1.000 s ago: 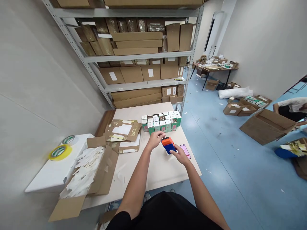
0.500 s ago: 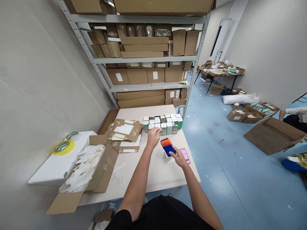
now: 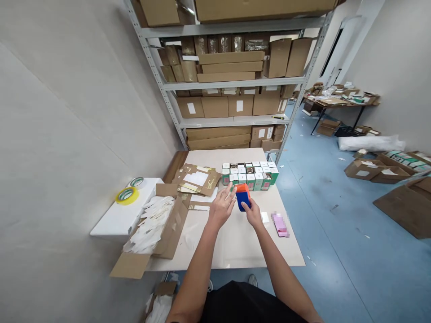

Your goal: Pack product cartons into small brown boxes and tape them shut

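My right hand (image 3: 253, 214) grips a blue and orange handheld device (image 3: 243, 197) above the white table (image 3: 235, 242). My left hand (image 3: 222, 205) hovers just left of the device with fingers stretched out, holding nothing. Behind the device stands a block of several small green and white boxes (image 3: 249, 174). A pink phone (image 3: 280, 224) and a small white label (image 3: 265, 217) lie on the table right of my right hand.
Flattened cardboard pieces (image 3: 197, 180) lie left of the boxes. An open carton of white papers (image 3: 151, 222) sits at the table's left, beside tape rolls (image 3: 127, 195) on a white stand. A metal shelf rack (image 3: 232, 80) of cartons stands behind. Open cartons (image 3: 367, 168) litter the blue floor.
The camera swung left. My right hand lifted the device off the white label toward the boxes. My left hand drew back from the boxes and opened beside the device.
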Demonstrator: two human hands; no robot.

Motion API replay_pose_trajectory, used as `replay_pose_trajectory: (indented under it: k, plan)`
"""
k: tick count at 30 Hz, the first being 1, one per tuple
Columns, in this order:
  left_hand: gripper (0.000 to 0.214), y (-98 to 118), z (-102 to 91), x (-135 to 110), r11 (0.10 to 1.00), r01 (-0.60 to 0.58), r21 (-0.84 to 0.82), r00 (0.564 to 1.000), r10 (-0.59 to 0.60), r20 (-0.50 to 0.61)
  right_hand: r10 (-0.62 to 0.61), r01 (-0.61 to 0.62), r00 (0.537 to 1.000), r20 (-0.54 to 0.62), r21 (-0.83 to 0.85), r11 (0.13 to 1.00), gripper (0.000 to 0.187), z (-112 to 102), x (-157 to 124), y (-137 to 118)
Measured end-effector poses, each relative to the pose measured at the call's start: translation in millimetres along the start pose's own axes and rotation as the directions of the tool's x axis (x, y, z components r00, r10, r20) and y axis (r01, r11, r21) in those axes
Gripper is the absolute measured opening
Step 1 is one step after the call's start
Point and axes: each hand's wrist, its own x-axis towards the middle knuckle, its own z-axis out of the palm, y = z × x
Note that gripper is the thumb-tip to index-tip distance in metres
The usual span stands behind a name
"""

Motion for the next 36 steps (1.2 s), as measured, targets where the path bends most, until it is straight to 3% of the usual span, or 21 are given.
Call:
replay_pose_trajectory:
  k: [4,9,11,15,20,25,30,33,36]
  plan:
    - [0.054,-23.3,-22.1,-30.5,0.951,-0.07,0.301,0.996,0.084,-0.035,-0.007,0.004,0.998,-0.063,-0.044,0.999,0.035,56.8,4.3,-28.9]
    - [0.047,-59.0,-66.0,-58.5,0.916,-0.017,0.401,0.932,0.16,-0.326,-0.046,0.042,0.997,-0.068,-0.061,0.997,0.034,112.2,0.2,-51.4]
    - [0.042,-71.1,-85.5,-67.5,0.93,0.019,0.367,0.902,0.143,-0.407,-0.071,0.067,0.996,-0.058,-0.07,0.995,0.034,131.9,-2.4,-58.1]
    - [0.029,-90.5,-123.3,-79.7,0.973,0.047,0.225,0.895,0.06,-0.443,-0.148,0.148,0.989,0.004,-0.066,0.987,0.034,173.0,-12.8,-71.7]
    - [0.021,-111.5,-168.1,-93.7,0.982,0.156,-0.104,0.844,-0.187,-0.503,-0.209,0.211,0.971,0.118,-0.003,0.978,0.035,215.0,-33.3,-85.7]
    - [0.022,-131.3,-199.7,-106.4,0.861,0.261,-0.437,0.757,-0.464,-0.46,-0.213,0.205,0.955,0.208,0.059,0.977,0.04,234.8,-47.2,-91.8]
    - [0.026,-157.3,-209.6,-113.3,0.742,0.301,-0.599,0.728,-0.584,-0.359,-0.224,0.228,0.938,0.264,0.017,0.974,0.039,238.3,-52.0,-92.0]
    - [0.023,-184.3,-208.4,-127.8,0.692,0.435,-0.576,0.72,-0.652,-0.239,-0.213,0.226,0.936,0.279,-0.014,0.974,0.038,235.4,-54.5,-86.6]
    - [0.012,-214.7,-200.1,-157.8,0.668,0.67,-0.324,0.69,-0.721,-0.06,-0.185,0.205,0.939,0.291,-0.038,0.978,0.036,231.7,-59.5,-75.2]
